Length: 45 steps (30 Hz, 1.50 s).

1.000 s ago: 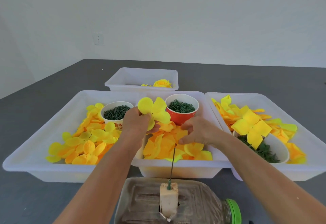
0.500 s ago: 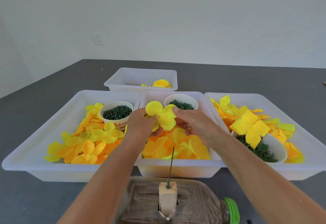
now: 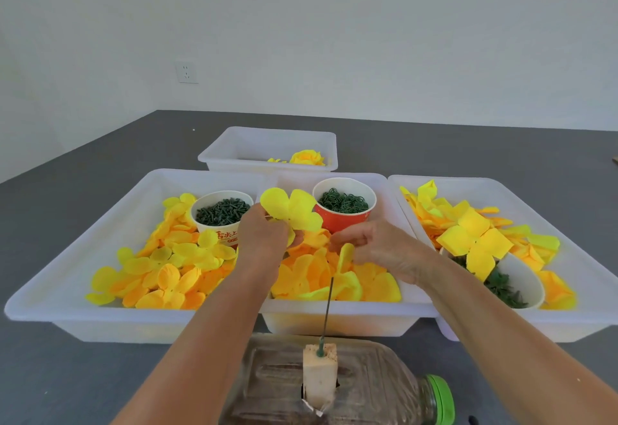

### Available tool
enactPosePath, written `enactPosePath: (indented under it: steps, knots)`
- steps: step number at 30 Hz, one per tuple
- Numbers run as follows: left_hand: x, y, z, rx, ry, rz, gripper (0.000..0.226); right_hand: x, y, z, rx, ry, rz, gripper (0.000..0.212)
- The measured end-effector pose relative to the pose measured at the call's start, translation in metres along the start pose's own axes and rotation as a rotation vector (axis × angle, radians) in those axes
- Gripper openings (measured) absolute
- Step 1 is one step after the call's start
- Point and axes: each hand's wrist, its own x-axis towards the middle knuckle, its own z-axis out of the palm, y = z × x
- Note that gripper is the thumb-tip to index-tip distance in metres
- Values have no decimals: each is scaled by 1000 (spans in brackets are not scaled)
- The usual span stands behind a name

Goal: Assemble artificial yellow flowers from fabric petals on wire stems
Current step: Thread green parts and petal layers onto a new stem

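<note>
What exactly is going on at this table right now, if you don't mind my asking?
A person is putting together fabric flowers. The left hand holds up a yellow petal piece above the middle tray, while the right hand pinches another petal from the pile in that tray. A bare wire stem stands upright in a block on a plastic bottle lying on its side, with nothing threaded on it yet. One finished flower sits in the far tray.
</note>
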Motion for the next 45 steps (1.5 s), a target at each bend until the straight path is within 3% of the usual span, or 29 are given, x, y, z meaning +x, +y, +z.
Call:
enactPosePath:
  steps: [2, 4, 6, 8, 11, 18, 25, 29, 32, 37, 41, 45]
  knots:
    - [-1, -3, 2, 160, -18, 44, 31, -3, 1, 5, -119, -53, -55, 26]
    - [-4, -4, 4, 213, -85, 73, 27, 1, 1, 11, -149, 5, -89, 1]
    - [-6, -6, 4, 203, -175, 116, 32, 8, 5, 11, -163, 163, -119, 19]
    - [-10, -6, 4, 310, -250, 171, 45, 11, 5, 9, -177, 295, -128, 21]
    - [-14, -6, 7, 468, -312, 207, 41, 9, 5, 7, 10, 272, -88, 17]
    - [-11, -9, 6, 351, -244, 159, 16, 9, 5, 2, 432, 215, 30, 9]
    - [-5, -16, 8, 438, -148, 226, 27, 6, 5, 6, -98, 433, -98, 38]
    - [-9, -12, 12, 626, -134, 350, 30, 5, 5, 9, -492, 261, -53, 9]
    - [-12, -5, 11, 701, -71, 428, 34, 2, -2, 7, -630, 285, -42, 22]
    - [-17, 12, 15, 767, 35, 510, 35, -12, -23, -33, -717, 599, -154, 18]
    - [-21, 24, 22, 695, 41, 578, 28, -25, -22, -93, -541, 823, -14, 21]
    - [-20, 34, 33, 641, 12, 604, 28, -24, -8, -127, -654, 624, 255, 37]
